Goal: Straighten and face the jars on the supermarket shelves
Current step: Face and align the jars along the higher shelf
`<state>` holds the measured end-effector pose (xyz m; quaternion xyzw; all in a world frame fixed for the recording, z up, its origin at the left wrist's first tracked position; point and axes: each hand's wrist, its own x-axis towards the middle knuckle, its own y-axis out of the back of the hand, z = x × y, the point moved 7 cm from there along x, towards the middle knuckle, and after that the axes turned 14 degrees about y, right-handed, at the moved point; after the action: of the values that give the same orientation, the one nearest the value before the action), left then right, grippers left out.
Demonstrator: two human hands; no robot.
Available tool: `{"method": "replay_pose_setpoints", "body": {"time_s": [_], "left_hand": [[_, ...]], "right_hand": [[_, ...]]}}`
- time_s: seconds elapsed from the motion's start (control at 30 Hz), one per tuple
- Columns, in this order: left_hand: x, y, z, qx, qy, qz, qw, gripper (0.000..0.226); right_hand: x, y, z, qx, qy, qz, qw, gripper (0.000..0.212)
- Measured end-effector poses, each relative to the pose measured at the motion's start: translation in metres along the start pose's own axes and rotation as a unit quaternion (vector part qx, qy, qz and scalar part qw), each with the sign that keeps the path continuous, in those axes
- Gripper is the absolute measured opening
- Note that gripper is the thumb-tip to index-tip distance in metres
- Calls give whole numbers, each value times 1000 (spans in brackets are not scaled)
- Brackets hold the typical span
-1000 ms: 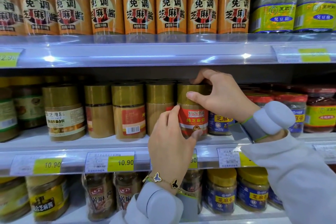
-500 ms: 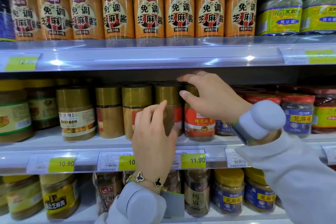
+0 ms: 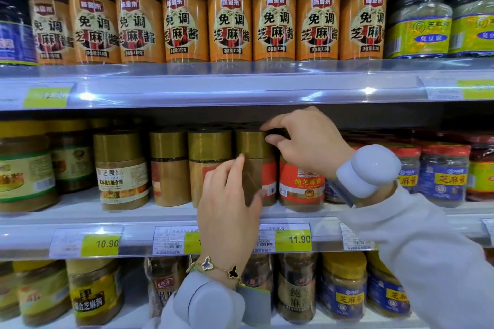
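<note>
Both hands are on one gold-capped jar (image 3: pixel 254 168) at the middle shelf (image 3: pixel 133 235) front edge: left hand (image 3: pixel 230 211) wraps its body, right hand (image 3: pixel 307 141) pinches its cap. Neighbouring jars stand just beside it, with little headroom under the upper shelf (image 3: pixel 240 88).

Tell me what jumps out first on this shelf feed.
Both hands meet at one gold-lidded jar mid-shelf: the left hand wraps its body, the right hand pinches the lid. Its red label faces sideways, while the neighbouring red-label jar to its right faces front. Above runs a row of orange-labelled bottles.
</note>
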<state>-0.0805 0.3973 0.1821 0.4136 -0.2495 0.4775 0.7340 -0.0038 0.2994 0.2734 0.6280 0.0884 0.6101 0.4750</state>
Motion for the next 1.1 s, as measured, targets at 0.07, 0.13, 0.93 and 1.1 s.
{"method": "replay_pose_setpoints", "body": {"time_s": [0.07, 0.13, 0.93, 1.1], "left_hand": [[0, 0, -2, -5, 3, 0, 1000, 62], [1, -1, -2, -6, 5, -2, 1000, 63], [2, -3, -6, -21, 13, -11, 1000, 76], [1, -2, -7, -20, 6, -8, 1000, 75]], "right_hand": [[0, 4, -4, 10, 14, 24, 1000, 26], [-1, 9, -7, 26, 23, 53, 998, 23], [1, 2, -6, 32, 35, 21, 999, 31], [1, 3, -6, 50, 46, 12, 998, 31]]}}
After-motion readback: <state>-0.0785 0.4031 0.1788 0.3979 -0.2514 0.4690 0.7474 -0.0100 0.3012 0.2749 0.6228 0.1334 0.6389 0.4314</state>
